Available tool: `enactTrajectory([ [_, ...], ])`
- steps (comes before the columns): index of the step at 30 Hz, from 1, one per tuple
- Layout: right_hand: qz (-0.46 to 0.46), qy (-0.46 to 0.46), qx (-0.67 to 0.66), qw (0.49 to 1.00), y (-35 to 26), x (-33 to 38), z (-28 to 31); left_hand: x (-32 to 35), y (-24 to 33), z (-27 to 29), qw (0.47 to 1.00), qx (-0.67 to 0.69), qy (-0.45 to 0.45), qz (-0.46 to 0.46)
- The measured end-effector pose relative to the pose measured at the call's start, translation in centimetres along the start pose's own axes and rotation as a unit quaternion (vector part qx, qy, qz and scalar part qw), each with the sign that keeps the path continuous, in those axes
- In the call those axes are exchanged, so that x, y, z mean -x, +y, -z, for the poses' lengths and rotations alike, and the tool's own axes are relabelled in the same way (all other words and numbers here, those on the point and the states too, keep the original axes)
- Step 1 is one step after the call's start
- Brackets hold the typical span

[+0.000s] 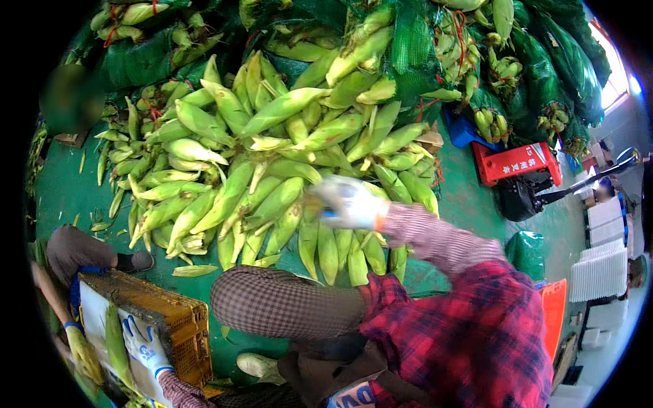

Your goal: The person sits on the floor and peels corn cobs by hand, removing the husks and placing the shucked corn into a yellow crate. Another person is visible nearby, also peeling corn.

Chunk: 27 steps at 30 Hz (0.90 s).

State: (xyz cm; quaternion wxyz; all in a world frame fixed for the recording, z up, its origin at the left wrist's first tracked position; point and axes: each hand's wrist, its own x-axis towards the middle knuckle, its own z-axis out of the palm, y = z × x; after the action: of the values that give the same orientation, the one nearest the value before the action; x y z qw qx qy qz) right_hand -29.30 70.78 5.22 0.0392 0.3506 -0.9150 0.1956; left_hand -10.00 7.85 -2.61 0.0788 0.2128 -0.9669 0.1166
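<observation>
Handling is being judged early: 1 corn ear (115, 340) is being supported on the white table (93, 313) beside the left grip (144, 348), which is being held unclenched with fingers spread, while a large corn pile (272, 197) is being left in husk on the green floor (469, 224). The right grip (347, 202) is being blurred above the pile, so whether anything is being grasped cannot be told; the table's lower end is being cut off.

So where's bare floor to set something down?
Bare green floor lies between the heap of green-husked corn and the red pallet truck; another patch, dotted with husk scraps, between the heap's left side and a co-worker's grey trouser leg. Crowded: the heap and the green mesh sacks behind.
</observation>
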Motion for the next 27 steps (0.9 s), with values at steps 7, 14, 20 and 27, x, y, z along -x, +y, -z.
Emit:
enactTrajectory([
  [7,-0.439,-0.57,0.238,0.652,15.9,26.8,2.4,-1.1,2.9,1.8,0.999,0.02,-0.025,0.001],
  [14,-0.352,-0.264,-0.039,0.897,11.6,17.7,-12.4,-0.2,3.9,2.5,0.995,0.092,0.026,-0.034],
  [20,-0.486,-0.198,-0.116,0.843,9.2,6.1,-25.8,2.0,3.5,4.8,0.99,0.134,0.038,-0.028],
  [27,-0.382,-0.299,0.053,0.873,4.6,-0.1,-30.4,3.3,4.1,7.0,0.987,0.157,0.024,-0.014],
])
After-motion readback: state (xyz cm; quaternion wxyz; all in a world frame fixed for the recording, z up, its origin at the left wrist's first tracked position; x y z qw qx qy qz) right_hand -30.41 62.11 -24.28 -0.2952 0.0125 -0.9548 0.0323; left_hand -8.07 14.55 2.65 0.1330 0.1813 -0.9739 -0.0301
